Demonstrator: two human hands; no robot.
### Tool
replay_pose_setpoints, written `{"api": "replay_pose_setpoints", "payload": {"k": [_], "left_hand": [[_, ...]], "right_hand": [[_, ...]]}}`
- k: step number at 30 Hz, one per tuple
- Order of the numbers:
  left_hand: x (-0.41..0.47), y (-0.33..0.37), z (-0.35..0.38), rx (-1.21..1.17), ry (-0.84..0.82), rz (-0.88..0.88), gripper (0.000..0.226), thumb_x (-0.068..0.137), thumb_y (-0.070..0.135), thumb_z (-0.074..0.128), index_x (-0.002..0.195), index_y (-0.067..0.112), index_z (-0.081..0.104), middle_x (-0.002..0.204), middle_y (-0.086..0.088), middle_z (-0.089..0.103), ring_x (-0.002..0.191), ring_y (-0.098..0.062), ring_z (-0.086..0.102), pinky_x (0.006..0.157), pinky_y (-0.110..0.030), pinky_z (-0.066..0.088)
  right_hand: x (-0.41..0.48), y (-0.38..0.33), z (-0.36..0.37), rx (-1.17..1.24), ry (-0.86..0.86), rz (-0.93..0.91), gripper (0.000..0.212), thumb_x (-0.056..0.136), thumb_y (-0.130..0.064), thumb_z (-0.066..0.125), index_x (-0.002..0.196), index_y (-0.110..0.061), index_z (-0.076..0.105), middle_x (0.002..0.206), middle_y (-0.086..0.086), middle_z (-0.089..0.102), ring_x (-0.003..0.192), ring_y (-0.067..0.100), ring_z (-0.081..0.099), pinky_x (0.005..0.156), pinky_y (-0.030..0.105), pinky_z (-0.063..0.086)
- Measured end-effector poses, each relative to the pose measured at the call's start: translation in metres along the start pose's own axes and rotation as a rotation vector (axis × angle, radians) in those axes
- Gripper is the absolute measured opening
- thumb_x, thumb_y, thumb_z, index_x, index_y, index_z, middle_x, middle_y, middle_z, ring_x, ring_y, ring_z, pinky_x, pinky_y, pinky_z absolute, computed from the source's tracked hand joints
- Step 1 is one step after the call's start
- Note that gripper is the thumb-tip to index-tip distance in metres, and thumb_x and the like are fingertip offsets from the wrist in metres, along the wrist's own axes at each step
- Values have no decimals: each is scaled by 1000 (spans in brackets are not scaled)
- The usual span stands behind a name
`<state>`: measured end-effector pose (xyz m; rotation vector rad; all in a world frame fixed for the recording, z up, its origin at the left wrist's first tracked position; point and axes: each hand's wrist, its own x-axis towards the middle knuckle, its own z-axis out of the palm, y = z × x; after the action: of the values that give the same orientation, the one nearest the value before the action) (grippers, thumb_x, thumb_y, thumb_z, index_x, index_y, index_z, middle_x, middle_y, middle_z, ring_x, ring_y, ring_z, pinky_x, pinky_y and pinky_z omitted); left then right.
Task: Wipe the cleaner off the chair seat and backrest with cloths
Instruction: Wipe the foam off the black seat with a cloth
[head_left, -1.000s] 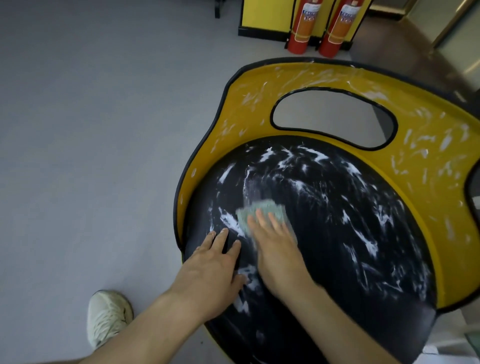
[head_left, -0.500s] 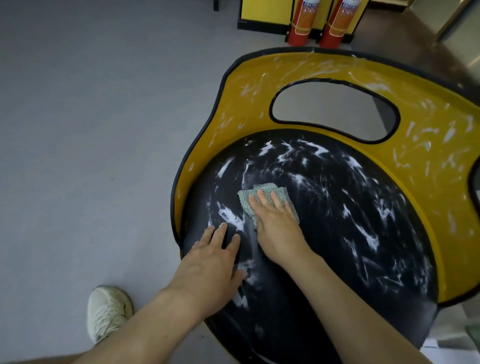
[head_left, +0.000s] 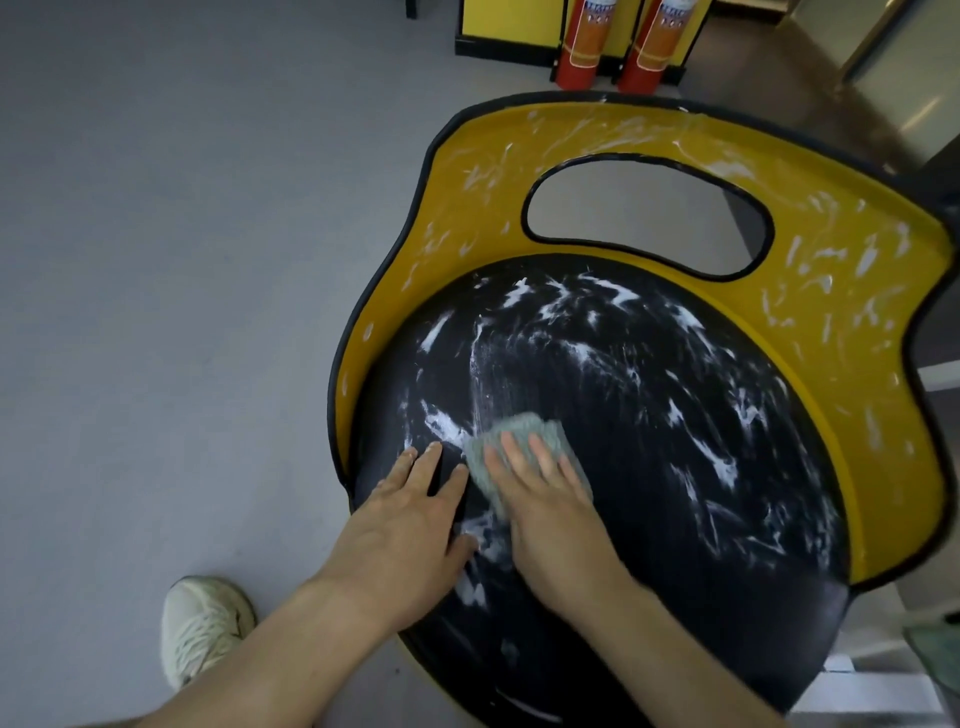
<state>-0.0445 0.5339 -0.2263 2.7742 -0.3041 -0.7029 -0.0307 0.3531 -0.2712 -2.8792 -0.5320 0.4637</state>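
Observation:
A round black chair seat (head_left: 649, 467) is streaked with white cleaner foam. A yellow backrest (head_left: 810, 291) with an oval cut-out curves round it, also smeared white. My right hand (head_left: 545, 499) lies flat with straight fingers on a green-grey cloth (head_left: 524, 431), pressing it on the left part of the seat. A wiped, smeared strip runs up from the cloth. My left hand (head_left: 410, 525) rests flat on the seat's left edge, fingers spread, beside the cloth.
Two red fire extinguishers (head_left: 587, 41) stand by a yellow cabinet (head_left: 509, 26) at the far edge. Grey floor (head_left: 182, 260) spreads to the left. My white shoe (head_left: 202, 623) is at lower left. A greenish item (head_left: 935, 649) shows at lower right.
My right hand slid the cloth back toward me after pushing it away, leaving a smeared strip above it. My left hand stayed in place on the seat edge.

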Motion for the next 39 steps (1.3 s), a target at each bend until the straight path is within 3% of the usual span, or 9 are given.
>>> {"api": "replay_pose_setpoints", "payload": {"k": [4, 8, 12, 14, 19, 23, 30, 34, 39], "left_hand": [[1, 2, -1, 19, -11, -14, 73, 104, 54, 38, 162, 28, 1, 169, -4, -10, 156, -25, -7, 124, -34, 4], [6, 0, -5, 7, -54, -15, 75, 103, 55, 40, 162, 29, 4, 169, -4, -9, 156, -25, -6, 125, -35, 6], [6, -3, -4, -35, -52, -13, 70, 104, 55, 36, 162, 31, 3, 169, -1, -11, 155, -22, -10, 124, -33, 3], [3, -5, -1, -13, -25, 2, 66, 106, 51, 31, 162, 30, 1, 168, -1, -14, 155, -21, -12, 122, -30, -2], [3, -7, 3, -46, -3, -4, 59, 109, 40, 28, 162, 31, 2, 168, 1, -13, 155, -20, -11, 120, -27, -4], [4, -4, 2, -35, 17, -12, 59, 109, 36, 30, 162, 29, 5, 169, -2, -8, 156, -22, -8, 122, -28, 0], [4, -7, 0, 2, 1, 15, 59, 109, 36, 31, 162, 27, 7, 169, -4, -4, 156, -23, -4, 124, -31, 2], [4, -8, 1, -26, 6, 11, 59, 109, 34, 31, 162, 28, 6, 169, -1, -7, 156, -22, -5, 124, -31, 3], [3, -9, 4, -45, 14, 6, 60, 109, 29, 31, 162, 29, 4, 169, 0, -9, 156, -21, -8, 123, -29, 0]], "right_hand": [[62, -5, -25, 17, 40, 76, 69, 106, -15, 34, 161, -28, -5, 168, -5, -13, 154, 20, -17, 125, 41, -9], [25, -23, -11, 81, 34, 114, 75, 103, -16, 42, 160, -23, -6, 166, -3, -15, 154, 21, -15, 126, 42, -3], [-60, -28, 32, 32, 30, 119, 70, 83, -26, 46, 152, -18, 41, 160, 2, 36, 146, 26, 36, 114, 43, 25], [-83, -29, 49, -25, 9, 126, 68, 81, -31, 45, 148, -18, 49, 155, 1, 44, 141, 27, 44, 109, 43, 30], [-55, -21, 40, -65, 24, 78, 81, 77, -19, 50, 155, -20, 30, 161, 1, 34, 149, 27, 31, 115, 44, 18], [16, -7, 5, -6, 21, 79, 67, 103, -18, 31, 160, -26, -5, 167, -5, -9, 155, 22, -10, 124, 40, -11], [57, -15, -17, 83, 1, 163, 62, 108, -25, 27, 161, -23, -7, 168, -1, -13, 154, 22, -16, 126, 44, -5], [-38, -24, 17, 4, 57, 107, 61, 103, -41, 23, 160, -18, 19, 167, 3, 17, 154, 25, 14, 123, 47, 22], [-90, -25, 44, -44, 57, 72, 61, 99, -49, 36, 151, -18, 44, 159, 1, 39, 146, 26, 37, 111, 45, 27]]}}
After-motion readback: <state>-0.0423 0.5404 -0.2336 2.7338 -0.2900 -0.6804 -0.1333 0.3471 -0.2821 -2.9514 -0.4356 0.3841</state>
